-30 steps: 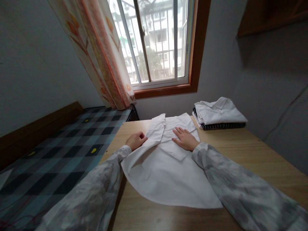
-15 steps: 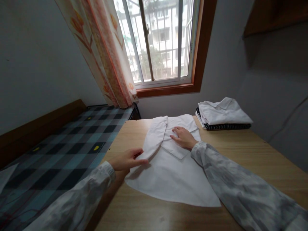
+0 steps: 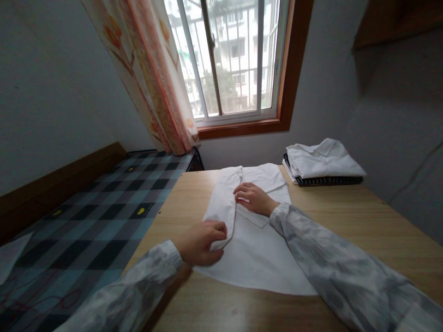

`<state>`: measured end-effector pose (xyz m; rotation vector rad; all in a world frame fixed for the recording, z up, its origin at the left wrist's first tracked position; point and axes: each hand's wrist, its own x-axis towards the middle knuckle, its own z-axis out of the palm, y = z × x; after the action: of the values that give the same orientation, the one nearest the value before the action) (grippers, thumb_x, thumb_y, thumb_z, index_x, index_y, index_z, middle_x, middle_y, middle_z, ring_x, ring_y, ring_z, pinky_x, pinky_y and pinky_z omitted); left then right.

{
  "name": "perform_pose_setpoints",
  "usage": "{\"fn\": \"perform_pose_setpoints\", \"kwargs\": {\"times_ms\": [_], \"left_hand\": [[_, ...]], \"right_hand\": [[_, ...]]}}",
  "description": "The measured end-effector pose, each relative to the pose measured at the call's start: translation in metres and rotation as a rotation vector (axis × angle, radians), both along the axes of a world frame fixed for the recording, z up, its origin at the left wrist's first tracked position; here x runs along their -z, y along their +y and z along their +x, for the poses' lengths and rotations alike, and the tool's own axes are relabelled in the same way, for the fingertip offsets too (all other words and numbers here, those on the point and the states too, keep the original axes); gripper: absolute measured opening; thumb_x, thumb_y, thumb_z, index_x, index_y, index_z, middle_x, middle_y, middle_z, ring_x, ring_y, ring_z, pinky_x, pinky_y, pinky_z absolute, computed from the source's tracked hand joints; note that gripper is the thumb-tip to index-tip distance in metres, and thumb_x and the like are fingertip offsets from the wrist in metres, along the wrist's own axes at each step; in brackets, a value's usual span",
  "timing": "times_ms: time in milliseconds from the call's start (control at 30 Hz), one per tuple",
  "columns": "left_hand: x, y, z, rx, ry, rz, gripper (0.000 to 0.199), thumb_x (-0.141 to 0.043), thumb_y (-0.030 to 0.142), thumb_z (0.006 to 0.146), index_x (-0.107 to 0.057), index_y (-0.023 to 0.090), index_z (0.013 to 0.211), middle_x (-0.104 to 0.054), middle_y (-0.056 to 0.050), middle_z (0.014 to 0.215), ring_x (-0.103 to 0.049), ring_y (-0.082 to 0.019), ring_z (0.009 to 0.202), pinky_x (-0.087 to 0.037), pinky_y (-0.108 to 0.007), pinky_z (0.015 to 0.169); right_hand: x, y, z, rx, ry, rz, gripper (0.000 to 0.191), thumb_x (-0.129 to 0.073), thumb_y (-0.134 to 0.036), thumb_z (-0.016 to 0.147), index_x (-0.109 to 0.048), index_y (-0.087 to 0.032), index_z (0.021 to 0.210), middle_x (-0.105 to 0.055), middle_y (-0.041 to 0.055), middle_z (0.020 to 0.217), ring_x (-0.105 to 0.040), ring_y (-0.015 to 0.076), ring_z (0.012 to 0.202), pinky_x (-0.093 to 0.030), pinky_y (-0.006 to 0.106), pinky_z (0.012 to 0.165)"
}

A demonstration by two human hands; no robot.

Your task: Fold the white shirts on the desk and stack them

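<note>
A white shirt lies partly folded on the wooden table, its curved hem towards me. Its left side is turned inward as a long strip. My left hand is closed on the lower end of that strip, thumb below and fingers above. Farther up, my right hand has its thumb and fingertips closed at the inner edge of the strip. Under this hand, a folded-over part of the shirt ends in a pointed corner on the cloth.
On the table, a stack of folded clothes sits at the back right, white on top with dark striped cloth below. A bed with a checked sheet stands along the left. Behind are a curtain and a barred window.
My left hand has moved right and nearer, drawing the shirt's left side farther inward. My right hand has slid left from the middle of the shirt to the strip's edge.
</note>
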<state>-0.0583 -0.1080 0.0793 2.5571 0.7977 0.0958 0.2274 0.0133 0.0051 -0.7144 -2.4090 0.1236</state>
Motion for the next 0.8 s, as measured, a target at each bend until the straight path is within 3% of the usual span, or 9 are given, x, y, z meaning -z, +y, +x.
{"fn": "perform_pose_setpoints", "kwargs": {"times_ms": [67, 167, 233, 300, 367, 500, 633, 800], "left_hand": [[-0.007, 0.001, -0.001, 0.012, -0.003, -0.138, 0.021, -0.075, 0.044, 0.094, -0.076, 0.024, 0.089, -0.076, -0.008, 0.102, -0.068, -0.022, 0.09, -0.053, -0.032, 0.084], [-0.011, 0.013, -0.002, -0.171, -0.081, -0.215, 0.043, -0.055, 0.058, 0.109, -0.079, 0.023, 0.098, -0.079, -0.007, 0.097, -0.072, -0.022, 0.091, -0.056, -0.032, 0.086], [-0.005, 0.027, -0.001, -0.345, -0.177, -0.039, 0.045, -0.048, 0.055, 0.113, -0.078, 0.021, 0.109, -0.081, -0.01, 0.108, -0.074, -0.025, 0.103, -0.058, -0.036, 0.097], [0.01, 0.041, 0.001, -0.411, -0.197, 0.201, 0.042, -0.049, 0.048, 0.113, -0.075, 0.018, 0.128, -0.076, -0.017, 0.139, -0.069, -0.031, 0.133, -0.05, -0.045, 0.12], [0.029, 0.051, 0.004, -0.354, -0.1, 0.322, 0.05, -0.053, 0.046, 0.111, -0.067, 0.016, 0.149, -0.059, -0.02, 0.166, -0.051, -0.035, 0.158, -0.036, -0.053, 0.135], [0.058, 0.05, 0.005, -0.212, 0.068, 0.331, 0.072, -0.048, 0.054, 0.114, -0.039, 0.019, 0.176, -0.035, -0.017, 0.184, -0.031, -0.035, 0.172, -0.022, -0.059, 0.142], [0.058, 0.036, 0.002, -0.088, 0.077, 0.325, 0.081, -0.055, 0.063, 0.11, -0.033, 0.029, 0.18, -0.023, -0.014, 0.188, -0.022, -0.038, 0.174, -0.016, -0.063, 0.142], [0.049, 0.021, 0.0, 0.044, 0.056, 0.257, 0.094, -0.063, 0.069, 0.105, -0.024, 0.033, 0.183, -0.019, -0.013, 0.189, -0.022, -0.04, 0.174, -0.018, -0.063, 0.142]], "right_hand": [[0.0, -0.004, 0.002, -0.023, -0.01, -0.002, 0.022, -0.055, -0.025, 0.111, -0.077, -0.025, 0.111, -0.079, 0.0093, 0.126, -0.067, 0.0283, 0.125, -0.049, 0.048, 0.119], [0.0, -0.009, 0.002, 0.01, 0.01, -0.049, 0.022, -0.054, -0.024, 0.109, -0.075, -0.024, 0.116, -0.078, 0.0108, 0.126, -0.068, 0.0287, 0.123, -0.051, 0.048, 0.117], [0.002, -0.01, 0.003, 0.046, 0.035, -0.085, 0.023, -0.055, -0.022, 0.106, -0.073, -0.024, 0.121, -0.078, 0.0114, 0.13, -0.068, 0.0288, 0.125, -0.051, 0.047, 0.117], [0.005, -0.009, 0.003, 0.063, 0.043, -0.099, 0.027, -0.059, -0.026, 0.105, -0.073, -0.024, 0.128, -0.075, 0.0118, 0.142, -0.066, 0.0295, 0.133, -0.05, 0.048, 0.12], [0.009, -0.006, 0.005, 0.079, 0.02, -0.113, 0.036, -0.058, -0.034, 0.108, -0.07, -0.023, 0.14, -0.067, 0.0129, 0.157, -0.062, 0.03, 0.144, -0.047, 0.049, 0.126], [0.021, 0.0, 0.016, 0.142, -0.121, -0.202, 0.06, -0.049, -0.051, 0.114, -0.055, -0.022, 0.167, -0.048, 0.013, 0.178, -0.045, 0.0297, 0.164, -0.035, 0.051, 0.136], [0.027, 0.004, 0.032, 0.246, -0.225, -0.254, 0.069, -0.046, -0.057, 0.115, -0.042, -0.028, 0.177, -0.036, 0.0084, 0.184, -0.032, 0.0294, 0.172, -0.025, 0.055, 0.14], [0.029, 0.008, 0.049, 0.367, -0.268, -0.273, 0.071, -0.043, -0.06, 0.115, -0.042, -0.026, 0.177, -0.033, 0.0101, 0.185, -0.03, 0.0308, 0.172, -0.025, 0.056, 0.14]]}}
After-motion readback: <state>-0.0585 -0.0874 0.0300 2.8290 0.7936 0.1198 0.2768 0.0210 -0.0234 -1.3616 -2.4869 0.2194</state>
